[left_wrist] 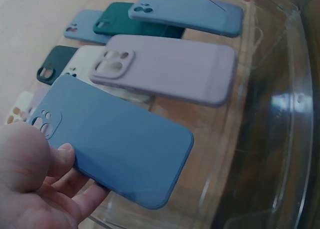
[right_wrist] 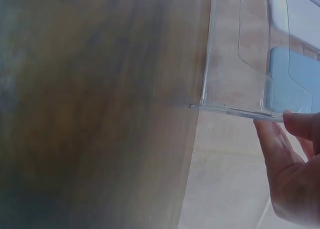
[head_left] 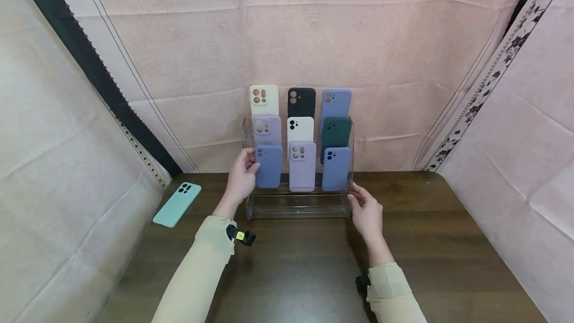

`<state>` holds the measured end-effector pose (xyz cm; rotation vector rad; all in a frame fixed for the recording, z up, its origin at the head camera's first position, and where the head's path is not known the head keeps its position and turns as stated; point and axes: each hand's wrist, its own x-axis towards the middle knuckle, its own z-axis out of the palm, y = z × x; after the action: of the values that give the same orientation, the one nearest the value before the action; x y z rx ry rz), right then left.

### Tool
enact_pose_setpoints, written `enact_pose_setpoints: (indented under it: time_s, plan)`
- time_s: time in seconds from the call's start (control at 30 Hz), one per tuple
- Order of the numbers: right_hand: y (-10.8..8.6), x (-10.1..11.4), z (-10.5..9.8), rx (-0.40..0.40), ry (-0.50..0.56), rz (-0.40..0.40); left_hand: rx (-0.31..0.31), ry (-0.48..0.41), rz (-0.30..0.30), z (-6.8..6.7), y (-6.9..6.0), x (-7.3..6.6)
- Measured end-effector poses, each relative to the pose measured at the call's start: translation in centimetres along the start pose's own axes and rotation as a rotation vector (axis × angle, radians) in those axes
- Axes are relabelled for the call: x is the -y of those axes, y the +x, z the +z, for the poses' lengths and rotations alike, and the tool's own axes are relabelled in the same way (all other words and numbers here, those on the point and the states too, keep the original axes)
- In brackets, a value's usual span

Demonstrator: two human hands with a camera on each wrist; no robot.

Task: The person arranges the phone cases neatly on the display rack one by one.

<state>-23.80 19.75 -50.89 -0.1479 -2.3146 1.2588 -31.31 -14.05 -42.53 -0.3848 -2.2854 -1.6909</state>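
Observation:
A clear tiered display stand (head_left: 298, 210) holds several phone cases in rows. My left hand (head_left: 242, 175) pinches a blue phone case (head_left: 269, 167) by its left edge, at the left end of the front row. In the left wrist view, the thumb lies on that edge of the blue case (left_wrist: 125, 139) and the fingers go underneath. Beside it stands a lilac phone case (head_left: 302, 168), then another blue one (head_left: 336, 169). My right hand (head_left: 366, 212) grips the stand's right side panel; the right wrist view has thumb and fingers at the panel's edge (right_wrist: 235, 112).
A turquoise phone case (head_left: 177, 205) lies flat on the dark wooden table (head_left: 296, 273), left of the stand. Behind them, cream, black, white, green and other cases fill the upper rows. Pale cloth (head_left: 305, 44) hangs at the back and both sides.

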Motion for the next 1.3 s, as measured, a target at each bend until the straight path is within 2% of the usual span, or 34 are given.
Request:
enact_pose_setpoints:
  time_s: [0.3, 0.47, 0.7, 1.17, 1.3]
  plan:
    - [0.0, 0.0, 0.0, 0.006, -0.006, 0.005, 0.021, 0.053, -0.047, 0.3, -0.5, 0.9]
    - [0.0, -0.1, 0.0, 0.011, -0.008, 0.006, 0.010, 0.140, -0.042, 0.4, -0.5, 0.9]
    - [0.0, -0.2, 0.0, 0.019, -0.020, 0.017, 0.033, 0.274, -0.020, -0.1, -0.5, 0.3]
    - [-0.2, 0.2, -0.2, 0.043, -0.019, 0.029, -0.103, 0.458, 0.073, -0.6, -1.0, -0.2]
    - [-0.2, 0.3, -0.3, 0.040, -0.012, 0.026, -0.141, 0.483, 0.097, -0.6, -1.1, -0.4]
